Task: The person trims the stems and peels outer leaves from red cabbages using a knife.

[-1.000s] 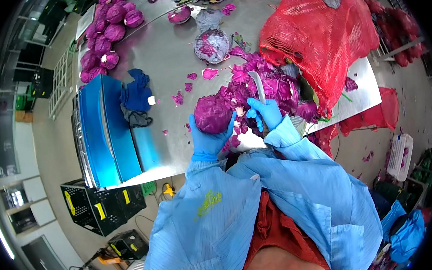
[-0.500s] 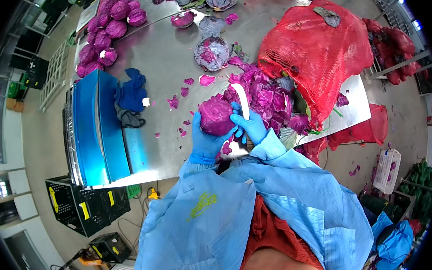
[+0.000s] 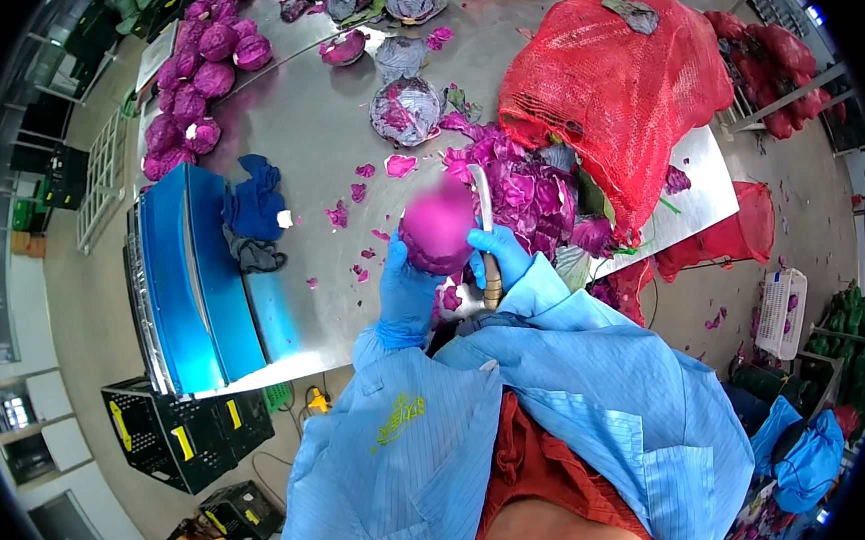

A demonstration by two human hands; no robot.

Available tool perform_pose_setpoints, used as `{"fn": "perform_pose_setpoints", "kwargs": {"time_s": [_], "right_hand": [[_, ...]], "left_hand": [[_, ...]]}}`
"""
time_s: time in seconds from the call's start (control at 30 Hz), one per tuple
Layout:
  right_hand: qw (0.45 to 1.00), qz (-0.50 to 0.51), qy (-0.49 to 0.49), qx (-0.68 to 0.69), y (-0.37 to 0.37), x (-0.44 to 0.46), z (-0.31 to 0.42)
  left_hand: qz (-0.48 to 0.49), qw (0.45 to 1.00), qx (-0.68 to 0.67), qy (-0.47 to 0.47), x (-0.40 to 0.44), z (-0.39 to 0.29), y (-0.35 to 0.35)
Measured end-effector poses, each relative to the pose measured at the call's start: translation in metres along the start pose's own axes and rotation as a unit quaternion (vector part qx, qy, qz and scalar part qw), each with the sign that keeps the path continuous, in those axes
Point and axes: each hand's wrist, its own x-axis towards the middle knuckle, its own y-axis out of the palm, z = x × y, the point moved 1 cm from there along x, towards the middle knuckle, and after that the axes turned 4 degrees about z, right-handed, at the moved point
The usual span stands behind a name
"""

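Observation:
A trimmed red cabbage (image 3: pixel 435 248) rests in my gloved left hand (image 3: pixel 403 294), whose fingers cup it from the left and below. Its upper part looks blurred. My gloved right hand (image 3: pixel 504 253) grips a curved knife (image 3: pixel 485 198) by its wooden handle, just to the right of the cabbage. The blade points away from me, its hooked tip over a heap of purple cabbage leaves (image 3: pixel 533 200). Whether the blade touches the cabbage I cannot tell. Small leaf scraps (image 3: pixel 337 214) lie on the metal table (image 3: pixel 291 109) around my hands.
Farther back lies an untrimmed cabbage (image 3: pixel 405 110). Peeled cabbages (image 3: pixel 214 79) are piled at the far left. A red mesh sack (image 3: pixel 615 87) stands on the right. A blue box (image 3: pixel 193 287) and a blue cloth (image 3: pixel 255 197) occupy the left side. Black crates (image 3: pixel 168 429) sit below the table.
The knife has turned in my right hand, so its wooden handle now shows and the blade appears narrower. My left hand still holds the cabbage. The whole view has shifted slightly.

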Motion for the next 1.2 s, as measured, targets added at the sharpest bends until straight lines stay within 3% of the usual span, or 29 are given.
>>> {"fn": "perform_pose_setpoints", "kwargs": {"time_s": [0.07, 0.17, 0.27, 0.37, 0.47, 0.57, 0.63, 0.67, 0.77, 0.87, 0.97, 1.07, 1.2], "right_hand": [[0.999, 0.034, -0.004, 0.03, -0.009, 0.0, -0.002], [0.974, 0.049, 0.073, 0.211, -0.017, -0.002, -0.008], [0.946, 0.081, 0.107, 0.294, -0.018, -0.006, -0.006], [0.942, 0.108, 0.113, 0.296, -0.021, -0.006, -0.008], [0.93, 0.104, 0.134, 0.327, -0.023, -0.004, -0.016], [0.948, 0.081, 0.136, 0.275, 0.005, -0.013, 0.001], [0.98, 0.061, 0.107, 0.159, 0.001, -0.004, -0.016], [0.969, 0.063, 0.134, 0.197, -0.004, -0.002, -0.021], [0.97, 0.032, 0.133, 0.2, 0.003, 0.0, -0.02], [0.993, 0.031, 0.08, 0.082, 0.005, -0.006, -0.008], [0.996, 0.058, 0.062, 0.007, 0.006, -0.012, 0.003], [0.995, 0.076, 0.066, -0.014, -0.001, -0.008, 0.004], [0.993, 0.079, 0.084, -0.02, 0.0, -0.008, 0.007]], "left_hand": [[-0.015, 0.998, 0.05, 0.017, -0.001, -0.003, 0.004], [0.0, 0.995, 0.103, 0.001, 0.0, -0.008, -0.005], [0.0, 0.984, 0.177, -0.014, 0.001, -0.013, -0.002], [-0.025, 0.96, 0.276, 0.037, 0.0, -0.014, 0.001], [0.06, 0.975, 0.209, 0.047, 0.009, -0.017, -0.006], [0.159, 0.985, 0.064, -0.027, 0.014, -0.019, 0.0], [0.164, 0.984, 0.008, -0.068, 0.014, -0.012, -0.015], [0.167, 0.982, -0.021, -0.087, 0.015, -0.009, -0.022], [0.124, 0.987, -0.056, -0.089, 0.013, -0.004, -0.033], [0.154, 0.982, -0.085, -0.073, 0.01, -0.008, -0.02], [0.119, 0.987, 0.029, -0.102, 0.005, -0.009, -0.03], [0.083, 0.991, 0.034, -0.096, -0.001, -0.004, -0.038], [0.103, 0.988, 0.044, -0.106, -0.004, -0.004, -0.041]]}}
